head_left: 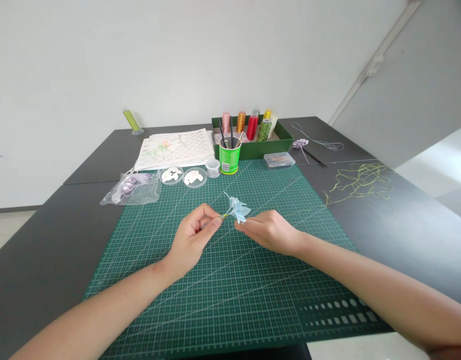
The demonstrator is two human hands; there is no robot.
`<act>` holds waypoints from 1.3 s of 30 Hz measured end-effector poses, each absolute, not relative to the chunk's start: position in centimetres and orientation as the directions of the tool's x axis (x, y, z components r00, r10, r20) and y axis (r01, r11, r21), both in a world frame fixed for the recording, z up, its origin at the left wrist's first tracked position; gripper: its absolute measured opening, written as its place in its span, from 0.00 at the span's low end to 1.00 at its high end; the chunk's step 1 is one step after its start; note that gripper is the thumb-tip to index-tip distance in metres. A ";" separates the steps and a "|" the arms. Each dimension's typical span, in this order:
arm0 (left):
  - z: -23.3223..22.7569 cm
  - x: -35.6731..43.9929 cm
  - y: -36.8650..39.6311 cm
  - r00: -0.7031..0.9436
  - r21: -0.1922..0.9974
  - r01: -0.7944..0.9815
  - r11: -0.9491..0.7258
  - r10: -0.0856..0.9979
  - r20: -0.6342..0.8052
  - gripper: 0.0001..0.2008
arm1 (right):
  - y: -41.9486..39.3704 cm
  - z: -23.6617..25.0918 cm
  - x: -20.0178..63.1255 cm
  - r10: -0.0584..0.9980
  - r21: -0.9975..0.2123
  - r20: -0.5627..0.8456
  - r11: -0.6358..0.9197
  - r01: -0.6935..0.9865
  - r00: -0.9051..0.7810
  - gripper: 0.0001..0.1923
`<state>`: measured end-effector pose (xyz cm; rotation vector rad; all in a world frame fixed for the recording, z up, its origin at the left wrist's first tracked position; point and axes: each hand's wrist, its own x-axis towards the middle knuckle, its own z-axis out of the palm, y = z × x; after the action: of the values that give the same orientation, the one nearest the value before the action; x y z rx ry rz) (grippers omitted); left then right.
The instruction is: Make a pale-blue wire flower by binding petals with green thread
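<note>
In the head view, mid-frame above the green cutting mat (230, 280), the left hand (193, 240) pinches the stem of a small pale blue paper flower (238, 209) between thumb and fingertips, seemingly to steady it, while the right hand (270, 232) has its fingers pressed at the petals from below. Farther back on the counter (46, 260): one green cup (229, 157) of tools, two round dishes (182, 176) of white petals, five thread spools (253, 125) in a green box
</note>
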<state>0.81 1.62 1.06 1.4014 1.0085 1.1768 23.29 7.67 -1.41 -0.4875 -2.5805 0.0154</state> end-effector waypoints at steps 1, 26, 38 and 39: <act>1.0 0.8 1.7 0.167 0.989 -0.001 -0.145 0.975 0.144 0.13 | 7.5 -1.3 23.3 0.335 -0.098 0.483 0.939 0.330 -0.809 0.16; 0.2 0.7 2.7 0.053 0.977 0.194 -0.090 0.995 0.081 0.12 | 5.9 0.5 23.2 0.149 0.049 0.563 0.976 0.213 -0.813 0.09; -0.1 0.8 2.6 0.165 0.940 0.341 -0.030 0.986 -0.029 0.13 | 5.3 2.9 23.4 0.100 0.094 0.562 0.979 0.183 -0.821 0.08; -0.2 0.8 2.6 0.174 0.938 0.346 -0.025 0.984 -0.038 0.12 | 5.3 3.1 23.5 0.100 0.102 0.564 0.977 0.189 -0.820 0.07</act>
<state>0.83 2.60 -0.15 1.5367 1.3244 0.8801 23.45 5.33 3.08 -0.2027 -2.5363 -0.2051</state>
